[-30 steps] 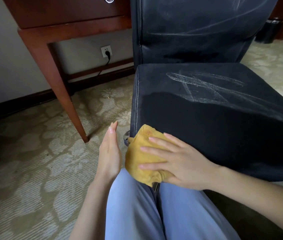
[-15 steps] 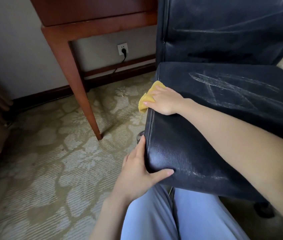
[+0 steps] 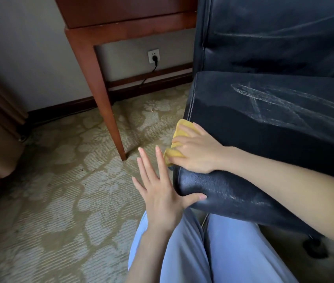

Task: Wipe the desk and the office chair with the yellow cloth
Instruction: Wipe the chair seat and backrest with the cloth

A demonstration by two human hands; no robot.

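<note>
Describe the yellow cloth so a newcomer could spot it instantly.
Start at the black leather chair filling the right side. At its seat's left edge, the right hand presses the yellow cloth against the leather. It is the only bright yellow thing in view.

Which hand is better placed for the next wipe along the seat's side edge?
Right. The right hand presses the yellow cloth against the side edge of the chair seat. The left hand is open and holds nothing, only its thumb touching the seat's front corner.
</note>
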